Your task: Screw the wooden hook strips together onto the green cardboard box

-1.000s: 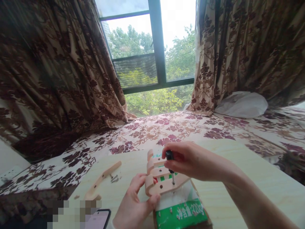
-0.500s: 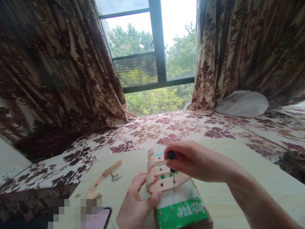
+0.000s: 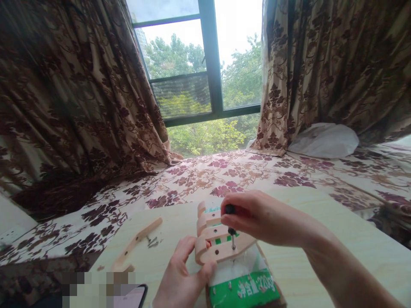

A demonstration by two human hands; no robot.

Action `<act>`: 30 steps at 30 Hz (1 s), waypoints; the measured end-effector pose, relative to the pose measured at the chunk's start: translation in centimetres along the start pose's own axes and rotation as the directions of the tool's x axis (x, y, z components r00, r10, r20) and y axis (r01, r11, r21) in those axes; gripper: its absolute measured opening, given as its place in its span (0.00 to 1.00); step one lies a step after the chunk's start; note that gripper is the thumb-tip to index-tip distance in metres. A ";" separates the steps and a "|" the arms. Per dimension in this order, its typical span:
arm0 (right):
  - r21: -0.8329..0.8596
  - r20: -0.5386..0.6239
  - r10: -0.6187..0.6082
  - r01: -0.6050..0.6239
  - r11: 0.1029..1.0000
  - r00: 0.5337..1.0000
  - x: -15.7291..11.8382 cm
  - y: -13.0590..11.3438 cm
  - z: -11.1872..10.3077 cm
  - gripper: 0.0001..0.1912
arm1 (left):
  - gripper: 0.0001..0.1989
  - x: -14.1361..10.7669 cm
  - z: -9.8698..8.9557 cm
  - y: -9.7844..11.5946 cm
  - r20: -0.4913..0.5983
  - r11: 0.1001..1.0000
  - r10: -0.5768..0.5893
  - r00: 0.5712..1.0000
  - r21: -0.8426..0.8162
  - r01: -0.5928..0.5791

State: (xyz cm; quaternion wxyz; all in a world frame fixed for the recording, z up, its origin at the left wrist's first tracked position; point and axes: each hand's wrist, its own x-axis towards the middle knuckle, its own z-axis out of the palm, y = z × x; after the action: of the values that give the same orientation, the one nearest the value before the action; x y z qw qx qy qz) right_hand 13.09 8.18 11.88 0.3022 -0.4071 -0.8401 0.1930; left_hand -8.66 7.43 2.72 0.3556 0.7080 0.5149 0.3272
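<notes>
Right hand (image 3: 257, 216) closes its fingertips around the black handle of a screwdriver (image 3: 233, 240), which stands nearly upright, its handle leaning slightly left and its long axis running down to a hole in the nearest wooden hook (image 3: 224, 251). That hook points its curved end left, and its long axis runs crosswise, angling a little away towards the right. Thumb and fingers of the left hand (image 3: 181, 276) grip the curved end. More wooden hooks (image 3: 214, 232) lie behind it, over a green and white package (image 3: 237, 295) on the pale table (image 3: 317, 265). Further left, a loose hook (image 3: 136, 239) lies diagonally beside some screws (image 3: 153, 243).

Fingers hide part of the handle, and the right hand covers parts of the hooks behind. Whether a screw sits under the tip is too small to tell. Blurred squares and the bottom edge cut off the phone (image 3: 136, 297).
</notes>
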 end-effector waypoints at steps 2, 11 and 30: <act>-0.008 -0.032 0.041 -0.041 0.999 0.999 0.3 0.6 0.2 0.12 | 0.14 -0.1 0.0 0.0 0.003 1.000 0.013 1.000 -0.001 -0.013; 0.039 -0.034 0.039 -0.037 0.999 0.999 0.3 0.2 0.3 0.08 | 0.13 0.1 0.0 0.3 -0.016 1.000 0.004 1.000 0.022 -0.004; -0.025 -0.073 0.045 -0.047 0.999 0.996 0.1 0.3 0.3 0.08 | 0.13 0.0 0.0 0.1 -0.042 1.000 -0.013 0.999 0.016 0.013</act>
State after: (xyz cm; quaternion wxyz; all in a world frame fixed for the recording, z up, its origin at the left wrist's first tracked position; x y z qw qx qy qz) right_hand 12.98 8.46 11.49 0.3226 -0.4371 -0.8214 0.1738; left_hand -8.58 7.39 2.84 0.3412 0.7006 0.5294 0.3353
